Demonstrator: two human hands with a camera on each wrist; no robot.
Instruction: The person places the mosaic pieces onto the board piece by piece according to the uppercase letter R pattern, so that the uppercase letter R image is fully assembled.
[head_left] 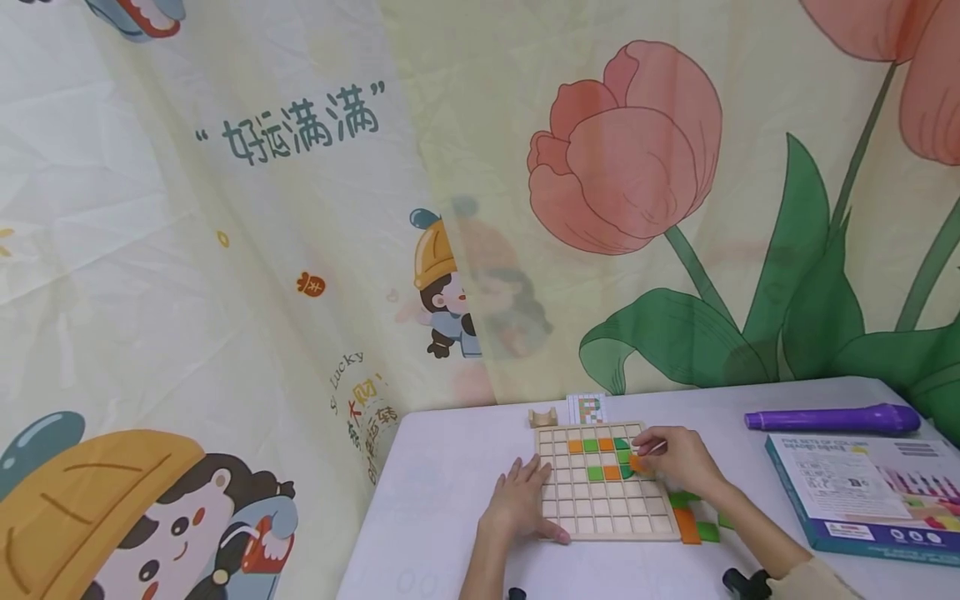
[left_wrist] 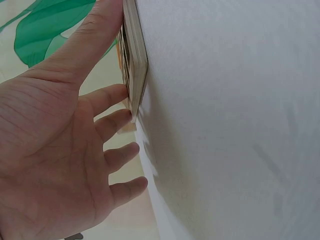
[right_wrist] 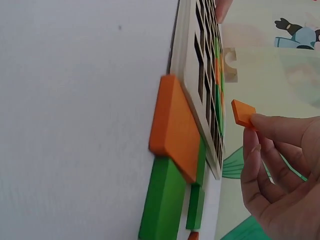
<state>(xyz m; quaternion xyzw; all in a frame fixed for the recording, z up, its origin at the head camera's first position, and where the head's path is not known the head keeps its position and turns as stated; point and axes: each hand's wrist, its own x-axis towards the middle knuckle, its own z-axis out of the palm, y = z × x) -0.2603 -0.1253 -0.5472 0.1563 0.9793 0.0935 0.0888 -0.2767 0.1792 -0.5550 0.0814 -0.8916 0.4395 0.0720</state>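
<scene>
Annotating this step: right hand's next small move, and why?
Probably lower the orange tile into a free cell of the wooden grid board: the right hand pinches it clear of the cells, many cells are bare, and the left hand touches the board's edge.

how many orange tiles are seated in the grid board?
3 visible: two orange tiles in the top coloured row, a third in the bottom one. The right hand may hide others.

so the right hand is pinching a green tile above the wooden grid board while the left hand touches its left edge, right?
The colour's wrong: the right wrist view shows the right hand pinching an orange tile above the wooden grid board. The left hand does touch its left edge.
</scene>
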